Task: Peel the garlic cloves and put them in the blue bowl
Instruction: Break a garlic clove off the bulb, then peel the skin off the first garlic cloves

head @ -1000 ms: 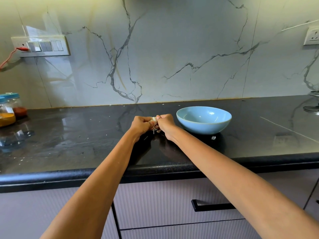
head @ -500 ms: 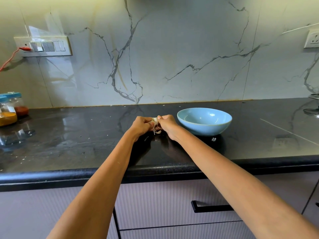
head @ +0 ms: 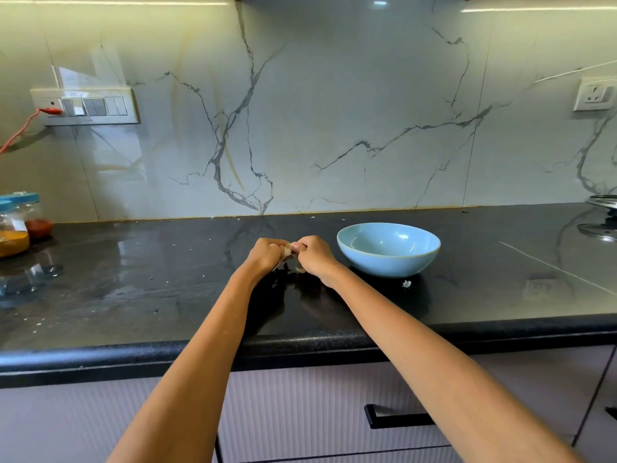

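Observation:
A garlic clove with papery skin hanging from it sits between my two hands over the black counter. My left hand grips it from the left with curled fingers. My right hand pinches it from the right. Most of the clove is hidden by my fingers. The blue bowl stands on the counter just to the right of my right hand, and its visible inside looks bare. A small white scrap of garlic skin lies on the counter in front of the bowl.
Spice jars with blue lids stand at the far left by the wall. A metal lid or stand sits at the far right. Small crumbs dot the counter's left part. A switch panel with a red plug is on the marble wall.
My hands stay on the clove in the same place. Loose skin now hangs lower between them. The camera has tilted up a little.

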